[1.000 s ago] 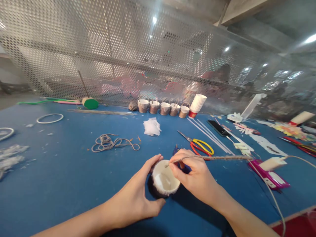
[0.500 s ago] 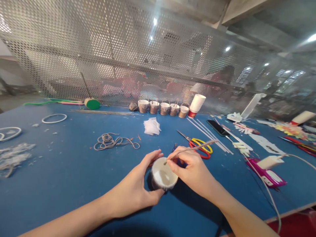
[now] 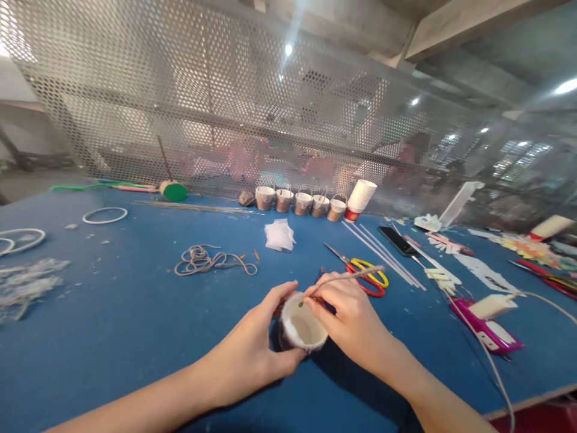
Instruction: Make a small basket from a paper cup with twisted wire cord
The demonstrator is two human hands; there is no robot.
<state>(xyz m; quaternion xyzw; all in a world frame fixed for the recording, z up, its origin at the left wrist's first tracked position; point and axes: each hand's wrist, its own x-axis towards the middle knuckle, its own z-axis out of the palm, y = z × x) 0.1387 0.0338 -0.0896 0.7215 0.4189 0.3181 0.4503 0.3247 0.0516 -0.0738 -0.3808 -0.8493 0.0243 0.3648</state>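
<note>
A small white-lined cup [image 3: 311, 329] is held near the front of the blue table, its open top facing me. My left hand [image 3: 256, 343] wraps round its left side, fingers at the back and thumb at the front. Between the thumb and fingers of my right hand [image 3: 345, 307] is a grey-brown cord [image 3: 349, 275]. One end of the cord reaches inside the cup's far rim; the other sticks out to the right, over the scissors [image 3: 367, 278]. What lies under my right palm is mostly hidden.
Several small handled cups [image 3: 303, 203] and stacked paper cups [image 3: 362, 197] line the back. A tangled cord [image 3: 202, 261], white squares [image 3: 279, 234] and white strips [image 3: 383, 252] lie ahead. On the right are a phone [image 3: 397, 240] and a magenta power strip [image 3: 487, 329] with a cable.
The view has shifted slightly, so things on the table appear a little lower and further right. The cup's inside shows more fully. Both hands keep their holds on the cup and the cord.
</note>
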